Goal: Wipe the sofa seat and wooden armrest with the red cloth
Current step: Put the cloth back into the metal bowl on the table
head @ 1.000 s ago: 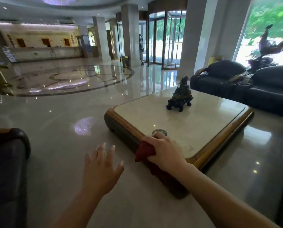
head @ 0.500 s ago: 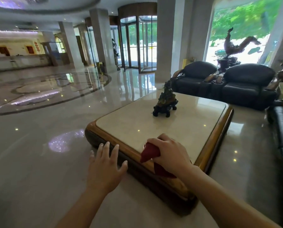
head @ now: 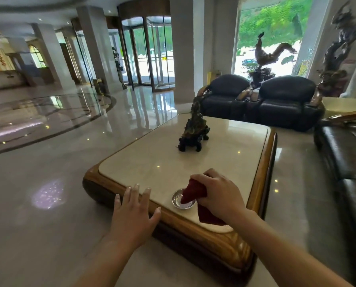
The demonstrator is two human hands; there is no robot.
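My right hand (head: 218,194) is shut on the red cloth (head: 195,191), bunched and lifted just above the marble top of the low table (head: 220,160); a tail of cloth hangs under my wrist. My left hand (head: 132,216) hovers open, fingers spread, over the table's near wooden edge. A dark leather sofa (head: 347,160) with a curved wooden armrest (head: 347,118) stands at the right edge, well apart from both hands.
A small glass dish (head: 180,200) sits on the table right under the cloth. A dark carved ornament (head: 194,131) stands mid-table. Two dark armchairs (head: 284,102) line the far side before a window. Polished marble floor (head: 48,162) spreads to the left.
The view has swung right, bringing the right-hand sofa into sight. My right hand has lifted the red cloth, uncovering the glass dish. My left hand has moved forward to the table's edge.
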